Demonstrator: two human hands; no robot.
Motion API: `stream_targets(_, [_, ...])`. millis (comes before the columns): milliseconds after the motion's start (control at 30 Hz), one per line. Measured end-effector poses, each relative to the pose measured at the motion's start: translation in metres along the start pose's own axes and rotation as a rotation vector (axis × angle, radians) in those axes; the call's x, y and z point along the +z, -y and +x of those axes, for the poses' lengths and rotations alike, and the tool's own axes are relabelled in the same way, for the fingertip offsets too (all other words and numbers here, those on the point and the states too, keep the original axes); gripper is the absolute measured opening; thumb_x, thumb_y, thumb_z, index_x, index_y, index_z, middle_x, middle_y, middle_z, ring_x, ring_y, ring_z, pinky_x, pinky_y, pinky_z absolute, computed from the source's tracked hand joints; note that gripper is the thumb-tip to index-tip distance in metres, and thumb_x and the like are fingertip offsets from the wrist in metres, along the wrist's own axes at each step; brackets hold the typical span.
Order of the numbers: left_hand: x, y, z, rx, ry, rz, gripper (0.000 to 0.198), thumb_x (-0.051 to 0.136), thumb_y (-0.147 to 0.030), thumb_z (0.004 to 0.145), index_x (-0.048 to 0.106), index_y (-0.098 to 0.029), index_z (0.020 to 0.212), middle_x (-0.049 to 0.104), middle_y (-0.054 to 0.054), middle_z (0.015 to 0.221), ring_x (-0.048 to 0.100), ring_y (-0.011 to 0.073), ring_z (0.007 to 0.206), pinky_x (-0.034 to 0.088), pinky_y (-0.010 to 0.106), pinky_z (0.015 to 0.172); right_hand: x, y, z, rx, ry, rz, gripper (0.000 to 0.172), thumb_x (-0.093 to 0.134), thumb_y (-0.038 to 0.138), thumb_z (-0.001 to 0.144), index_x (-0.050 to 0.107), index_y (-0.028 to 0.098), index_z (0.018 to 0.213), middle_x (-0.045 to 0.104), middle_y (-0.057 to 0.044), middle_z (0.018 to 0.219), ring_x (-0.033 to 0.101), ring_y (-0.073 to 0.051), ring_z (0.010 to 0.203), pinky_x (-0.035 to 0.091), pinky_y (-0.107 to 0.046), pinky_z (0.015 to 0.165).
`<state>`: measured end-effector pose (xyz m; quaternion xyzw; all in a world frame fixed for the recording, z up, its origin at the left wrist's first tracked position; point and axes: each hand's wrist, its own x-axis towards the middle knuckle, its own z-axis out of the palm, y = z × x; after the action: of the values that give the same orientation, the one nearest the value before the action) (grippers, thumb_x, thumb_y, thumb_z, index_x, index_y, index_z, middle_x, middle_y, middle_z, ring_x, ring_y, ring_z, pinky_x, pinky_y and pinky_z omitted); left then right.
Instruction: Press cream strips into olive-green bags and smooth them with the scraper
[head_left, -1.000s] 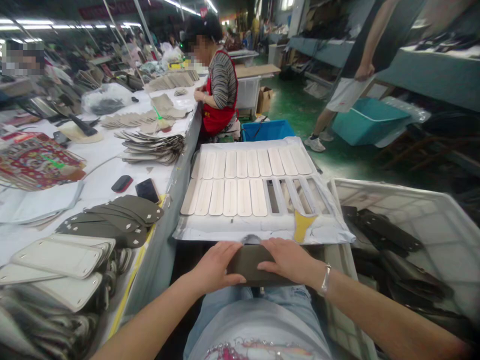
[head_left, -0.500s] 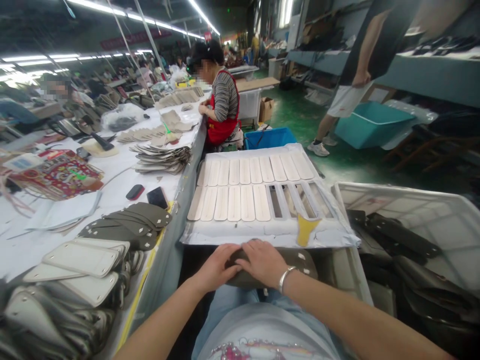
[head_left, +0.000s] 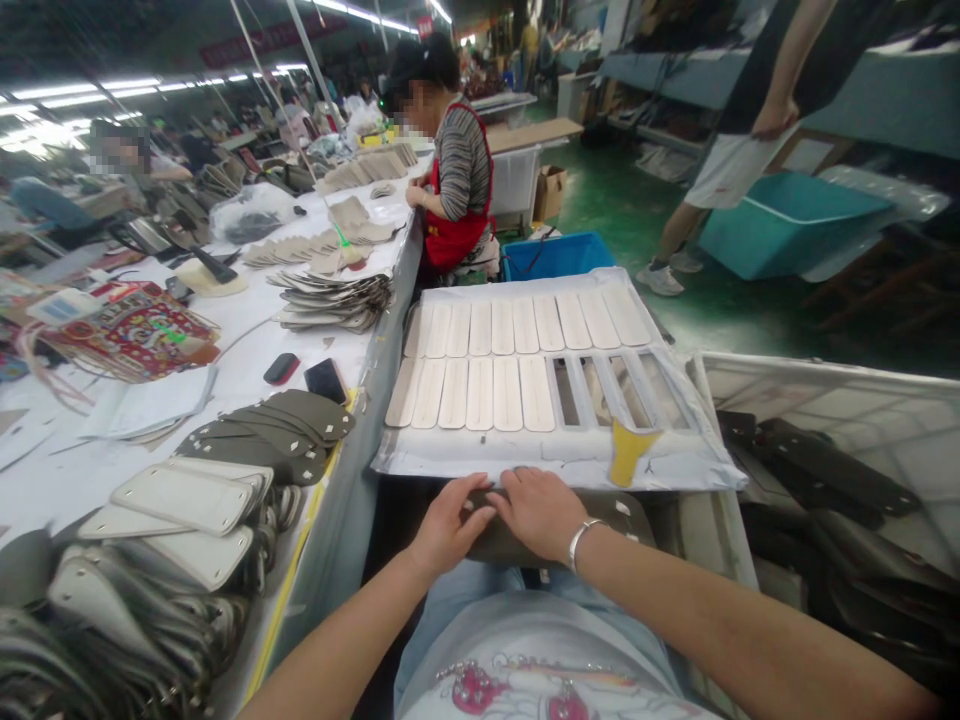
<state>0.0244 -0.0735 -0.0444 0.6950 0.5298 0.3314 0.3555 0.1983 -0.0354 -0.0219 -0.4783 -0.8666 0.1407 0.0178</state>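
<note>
Long white worktop [head_left: 247, 375] in a busy workshop with a green floor [head_left: 675, 300], stacked along its right edge with flat grey pieces [head_left: 277, 430]. Hands, left [head_left: 448, 525] and right [head_left: 541, 510], pressed together flat on a matte olive piece [head_left: 615, 520] in the lap, just below a board [head_left: 559, 455] of rounded cream strips [head_left: 495, 390].

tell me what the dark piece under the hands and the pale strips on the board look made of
Dark olive piece: probably leather or faux leather, matte, pressed flat under the left hand and right hand, with small pale marks. Pale strips: smooth, stiff-looking cream material, maybe coated board or foam; hard to say.
</note>
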Motion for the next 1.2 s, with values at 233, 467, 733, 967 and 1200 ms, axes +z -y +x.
stream_targets(233, [0.000, 0.004, -0.002, -0.233, 0.009, -0.283, 0.057, 0.063, -0.019, 0.074, 0.040, -0.024, 0.125, 0.057, 0.002, 0.109, 0.056, 0.0162, 0.093, 0.043, 0.029, 0.085, -0.008, -0.029, -0.002, -0.161, 0.136, 0.181, 0.048, 0.049, 0.054, 0.080, 0.051, 0.020, 0.114, 0.061, -0.008, 0.105, 0.055, -0.025, 0.095, 0.039, -0.036, 0.080])
stream_targets(467, [0.001, 0.008, 0.003, -0.377, -0.009, -0.387, 0.047, 0.060, -0.020, 0.076, 0.048, -0.023, 0.121, 0.060, 0.003, 0.104, 0.057, 0.0169, 0.090, 0.045, 0.030, 0.083, -0.010, -0.035, 0.020, -0.118, 0.293, 0.266, 0.037, 0.041, 0.052, 0.086, 0.060, 0.020, 0.089, 0.065, -0.005, 0.086, 0.059, -0.022, 0.081, 0.040, -0.031, 0.068])
stream_targets(733, [0.005, 0.011, 0.007, -0.403, -0.041, -0.409, 0.041, 0.059, -0.025, 0.077, 0.051, -0.022, 0.117, 0.062, 0.003, 0.103, 0.058, 0.0167, 0.089, 0.048, 0.030, 0.081, -0.002, -0.035, 0.025, -0.101, 0.240, 0.225, 0.038, 0.033, 0.047, 0.090, 0.060, 0.022, 0.081, 0.064, -0.003, 0.078, 0.058, -0.020, 0.076, 0.041, -0.031, 0.065])
stream_targets(967, [-0.011, 0.000, 0.001, -0.117, 0.098, 0.003, 0.060, 0.062, -0.047, 0.074, 0.044, -0.021, 0.125, 0.050, 0.010, 0.126, 0.047, 0.0260, 0.114, 0.036, 0.042, 0.099, -0.015, -0.039, -0.018, -0.264, 0.097, 0.250, 0.092, 0.064, 0.064, 0.059, 0.038, 0.011, 0.130, 0.044, -0.017, 0.130, 0.039, -0.030, 0.118, 0.026, -0.043, 0.101])
stream_targets(1200, [-0.006, -0.018, 0.005, 0.164, 0.326, 0.487, 0.094, 0.075, -0.047, 0.057, 0.031, -0.018, 0.134, 0.045, 0.013, 0.131, 0.038, 0.0311, 0.120, 0.024, 0.047, 0.102, -0.005, -0.044, -0.032, -0.211, 0.062, 0.216, 0.078, 0.068, 0.045, 0.059, 0.042, 0.013, 0.126, 0.048, -0.014, 0.124, 0.041, -0.027, 0.112, 0.027, -0.041, 0.098])
